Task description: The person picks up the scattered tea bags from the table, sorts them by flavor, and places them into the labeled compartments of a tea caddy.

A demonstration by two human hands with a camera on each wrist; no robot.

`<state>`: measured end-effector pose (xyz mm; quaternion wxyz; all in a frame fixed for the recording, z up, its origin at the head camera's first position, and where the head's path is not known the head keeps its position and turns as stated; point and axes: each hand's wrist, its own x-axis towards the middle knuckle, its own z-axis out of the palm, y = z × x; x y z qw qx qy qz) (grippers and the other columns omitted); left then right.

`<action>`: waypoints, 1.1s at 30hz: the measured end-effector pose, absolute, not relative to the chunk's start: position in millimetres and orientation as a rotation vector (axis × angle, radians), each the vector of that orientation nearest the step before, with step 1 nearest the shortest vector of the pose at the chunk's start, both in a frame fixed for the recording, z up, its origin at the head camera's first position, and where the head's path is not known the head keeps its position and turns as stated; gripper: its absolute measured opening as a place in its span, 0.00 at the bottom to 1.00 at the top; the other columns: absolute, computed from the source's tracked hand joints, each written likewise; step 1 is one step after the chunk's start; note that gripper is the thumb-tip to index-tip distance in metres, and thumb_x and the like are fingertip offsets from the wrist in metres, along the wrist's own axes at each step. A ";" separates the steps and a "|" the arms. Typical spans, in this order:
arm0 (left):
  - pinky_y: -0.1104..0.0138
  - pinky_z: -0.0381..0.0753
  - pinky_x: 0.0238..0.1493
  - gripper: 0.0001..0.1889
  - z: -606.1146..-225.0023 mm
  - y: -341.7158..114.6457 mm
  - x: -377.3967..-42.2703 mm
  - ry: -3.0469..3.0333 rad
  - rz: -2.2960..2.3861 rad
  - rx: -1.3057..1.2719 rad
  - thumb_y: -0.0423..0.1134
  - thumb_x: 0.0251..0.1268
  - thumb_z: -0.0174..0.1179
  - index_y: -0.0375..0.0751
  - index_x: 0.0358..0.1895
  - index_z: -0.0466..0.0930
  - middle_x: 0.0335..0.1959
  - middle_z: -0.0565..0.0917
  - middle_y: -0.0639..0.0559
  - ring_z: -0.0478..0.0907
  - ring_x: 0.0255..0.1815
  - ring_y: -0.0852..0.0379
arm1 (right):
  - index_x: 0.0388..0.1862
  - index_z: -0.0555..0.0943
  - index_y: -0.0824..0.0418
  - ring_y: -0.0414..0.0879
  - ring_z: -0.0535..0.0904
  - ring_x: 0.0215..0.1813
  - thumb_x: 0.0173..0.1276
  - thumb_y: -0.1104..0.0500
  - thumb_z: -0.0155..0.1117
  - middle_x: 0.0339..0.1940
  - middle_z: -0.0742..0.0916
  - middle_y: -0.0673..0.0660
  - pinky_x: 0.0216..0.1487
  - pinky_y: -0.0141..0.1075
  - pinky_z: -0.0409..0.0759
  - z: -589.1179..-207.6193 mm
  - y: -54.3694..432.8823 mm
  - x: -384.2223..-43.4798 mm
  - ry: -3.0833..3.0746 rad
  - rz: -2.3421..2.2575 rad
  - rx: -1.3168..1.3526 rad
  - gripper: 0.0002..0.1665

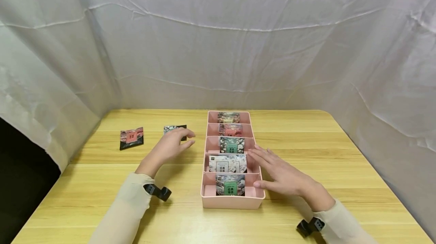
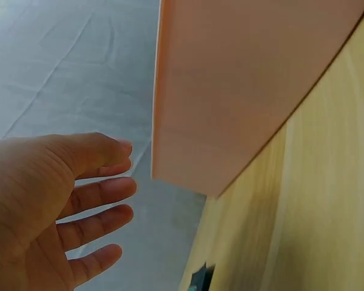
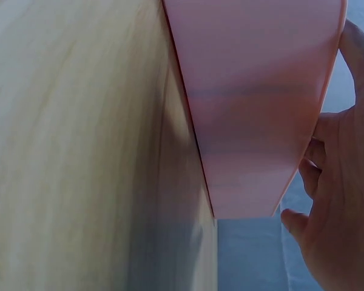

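A long pink box [image 1: 233, 203] split into several compartments stands on the table, with upright tea packets inside. From front to back I see a green-labelled packet [image 1: 230, 186], white packets [image 1: 227, 163], a dark floral packet [image 1: 232, 145], a red-labelled packet [image 1: 230, 130] and one at the far end [image 1: 228, 117]. My right hand [image 1: 282, 174] rests over the box's right edge, fingers extended. Left of the box, my left hand [image 1: 169, 147] hovers with loosely bent fingers, holding nothing. It partly hides a dark floral packet [image 1: 169, 128] lying on the table.
Further left, a packet with a red label [image 1: 131, 138] lies flat on the wooden table [image 1: 177, 213]. White cloth [image 1: 218, 58] hangs behind the table and along both sides. Each wrist carries a small black camera.
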<state>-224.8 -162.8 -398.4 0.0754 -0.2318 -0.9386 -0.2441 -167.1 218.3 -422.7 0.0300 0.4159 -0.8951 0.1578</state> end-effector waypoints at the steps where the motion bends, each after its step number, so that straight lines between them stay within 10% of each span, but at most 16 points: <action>1: 0.50 0.74 0.62 0.14 -399.5 -164.1 -226.0 -2.823 -0.733 -0.683 0.44 0.69 0.61 0.42 0.52 0.82 0.52 0.83 0.47 0.78 0.56 0.46 | 0.80 0.51 0.56 0.52 0.47 0.79 0.70 0.36 0.57 0.80 0.56 0.60 0.76 0.56 0.47 -422.8 218.0 -167.0 -2.755 0.472 1.280 0.50; 33: 0.40 0.57 0.70 0.29 -438.6 -211.7 -261.9 -2.972 -0.844 -0.221 0.47 0.70 0.59 0.37 0.69 0.66 0.70 0.63 0.32 0.58 0.69 0.31 | 0.80 0.51 0.55 0.50 0.46 0.79 0.71 0.37 0.56 0.79 0.57 0.59 0.76 0.53 0.47 -421.1 215.0 -163.5 -2.797 0.504 1.240 0.48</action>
